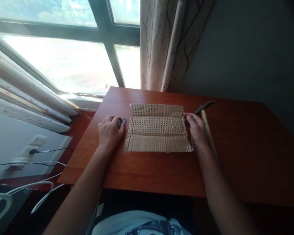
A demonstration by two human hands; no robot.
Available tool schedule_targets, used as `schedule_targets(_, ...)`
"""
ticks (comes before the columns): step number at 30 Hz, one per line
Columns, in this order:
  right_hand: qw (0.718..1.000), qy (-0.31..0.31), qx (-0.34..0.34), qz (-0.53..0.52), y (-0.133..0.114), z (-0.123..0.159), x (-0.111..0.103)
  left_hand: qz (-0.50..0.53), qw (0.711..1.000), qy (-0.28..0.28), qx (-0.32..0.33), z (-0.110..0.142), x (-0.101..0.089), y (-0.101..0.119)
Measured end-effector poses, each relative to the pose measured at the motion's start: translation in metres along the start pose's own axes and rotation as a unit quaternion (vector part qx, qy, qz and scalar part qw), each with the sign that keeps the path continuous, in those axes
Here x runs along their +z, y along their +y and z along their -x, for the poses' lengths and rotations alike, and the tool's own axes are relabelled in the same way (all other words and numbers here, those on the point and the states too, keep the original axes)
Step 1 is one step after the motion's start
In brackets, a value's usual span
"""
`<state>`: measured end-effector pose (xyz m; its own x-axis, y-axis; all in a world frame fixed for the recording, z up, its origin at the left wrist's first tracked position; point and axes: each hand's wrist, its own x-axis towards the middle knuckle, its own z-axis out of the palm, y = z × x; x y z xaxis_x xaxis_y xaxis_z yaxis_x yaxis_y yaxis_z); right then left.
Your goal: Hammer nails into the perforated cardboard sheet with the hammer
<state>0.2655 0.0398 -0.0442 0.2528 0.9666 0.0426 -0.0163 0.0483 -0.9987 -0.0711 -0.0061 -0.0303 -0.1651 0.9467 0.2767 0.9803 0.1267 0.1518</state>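
Observation:
A creased sheet of brown cardboard lies on the wooden table, its upper two panels full of small holes in rows and its near panel plain. To the left of it, my left hand rests on the table, fingers closed around a small bundle of thin, shiny metal rods that look like nails. My right hand is at the sheet's right edge, thumb and fingers pinched on it near the upper fold. Just beyond that hand lies a hammer, dark head at the far end, its wooden handle partly hidden by my forearm.
The reddish-brown table runs off to the right. Behind it are a bright window and a patterned curtain. Down on the left, a wall socket has a black plug, with white cables looping beside the table edge.

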Motion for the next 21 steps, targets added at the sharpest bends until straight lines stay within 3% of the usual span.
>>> schedule_targets(10, 0.999, -0.02, -0.002, 0.026, 0.004, -0.003, -0.002, -0.008, 1.0, 0.007, -0.014, -0.006, 0.004, -0.003)
schedule_targets(13, 0.999, -0.023, 0.004, 0.03, 0.003, -0.002, -0.002, 0.023, 0.999, 0.039, -0.004, -0.006, 0.005, -0.004)
schedule_targets(17, 1.0, -0.023, 0.016, 0.007, -0.002, 0.0, 0.0, 0.14, 0.986, 0.091, 0.012, -0.004, -0.004, 0.005)
schedule_targets(19, 1.0, -0.022, 0.016, -0.002, -0.004, 0.0, 0.0, 0.236, 0.968, 0.08, -0.007, -0.002, -0.011, 0.012)
schedule_targets(21, 1.0, -0.018, 0.015, -0.006, -0.005, 0.001, 0.001, 0.355, 0.934, 0.034, -0.034, -0.001, -0.018, 0.019)
